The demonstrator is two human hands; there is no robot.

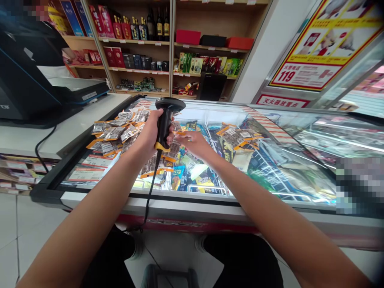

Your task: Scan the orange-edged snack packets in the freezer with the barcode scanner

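Observation:
My left hand (pixel 153 130) is wrapped round the handle of a black handheld barcode scanner (pixel 170 105). The scanner stands upright, with its cord (pixel 154 180) hanging from the yellow-trimmed base. Just right of it, my right hand (pixel 193 143) pinches a small clear packet with orange edges (pixel 175 149), partly hidden behind the scanner and fingers. A heap of similar orange-edged packets (pixel 112 133) lies on the glass lid to the left. A smaller pile of them (pixel 237 136) lies to the right.
Beneath is a glass-topped freezer chest (pixel 192 200) with bagged goods and wire baskets (pixel 270 160). To the left, a counter (pixel 27 140) bears a dark checkout machine (pixel 27 88), with a person behind it. Shelves (pixel 138 42) of bottles and boxes line the back.

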